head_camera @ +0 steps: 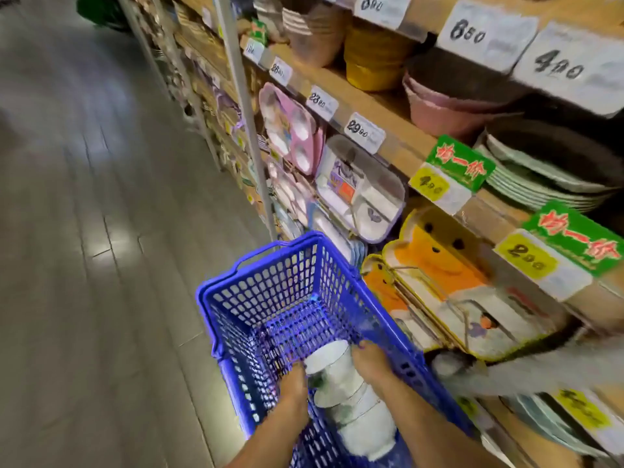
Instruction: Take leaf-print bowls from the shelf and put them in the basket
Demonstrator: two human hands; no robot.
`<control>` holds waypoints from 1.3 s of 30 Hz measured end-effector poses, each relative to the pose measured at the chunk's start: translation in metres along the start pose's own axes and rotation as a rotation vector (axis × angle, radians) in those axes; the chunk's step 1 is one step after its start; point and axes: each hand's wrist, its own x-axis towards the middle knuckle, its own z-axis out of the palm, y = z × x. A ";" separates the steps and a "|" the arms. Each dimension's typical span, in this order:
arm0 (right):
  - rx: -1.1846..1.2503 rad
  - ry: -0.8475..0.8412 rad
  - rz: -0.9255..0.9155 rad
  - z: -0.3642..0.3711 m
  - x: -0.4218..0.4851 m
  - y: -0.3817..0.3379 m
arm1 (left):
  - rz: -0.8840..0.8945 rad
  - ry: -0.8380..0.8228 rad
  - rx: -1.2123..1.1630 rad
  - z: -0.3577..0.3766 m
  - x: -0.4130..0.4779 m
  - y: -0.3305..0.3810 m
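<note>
While a stack of leaf-print bowls (347,396) is held low inside a blue basket (270,285), the placing step of the task is judged to be in hand. The stack is shown lying on its side, clasped between a left hand (293,383) on its left flank and a right hand (371,364) on its right flank. The fingers of each hand are seen laid close together along the white sides, pointing away from the camera. Whether their tips curl under the stack cannot be told, as the hands are blurred. Smudges of green print are visible on the white bowls.

The stack's long axis runs from the basket's near right towards its far left. One flat round end is turned up and away, and the other is turned towards the wearer. Which end is the open mouth cannot be made out. The stack is shown near the mesh bottom at the basket's near end, but contact cannot be confirmed.

For the next move, it is judged that the stack should be lowered until it is borne by the mesh, steadied against rolling, and then released, with both hands drawn up clear of the rim.

To the right, a wooden shelf (354,92) is shown, stocked with divided trays (361,187), plates (540,184) and handwritten price tags (364,131). A grey floor (101,231) is seen on the left.
</note>
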 end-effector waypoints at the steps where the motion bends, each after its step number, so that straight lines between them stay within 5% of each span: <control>1: -0.026 -0.017 0.006 0.004 0.010 -0.002 | -0.028 0.006 0.005 0.008 0.012 -0.005; 10: -0.333 -0.061 0.113 0.052 0.082 -0.003 | -0.261 0.152 0.024 0.049 0.102 -0.038; 15: -0.365 -0.018 0.132 0.053 0.088 -0.001 | -0.165 0.291 0.108 0.054 0.129 -0.030; 24: -0.156 0.058 0.148 0.030 0.054 -0.026 | 0.076 0.249 0.084 0.046 0.091 0.015; 34: 0.516 -0.049 -0.052 -0.031 -0.039 -0.068 | 0.386 0.015 0.169 -0.002 -0.017 0.093; 39: 0.918 0.050 -0.164 -0.066 -0.112 -0.090 | 0.528 -0.196 0.232 -0.012 -0.094 0.125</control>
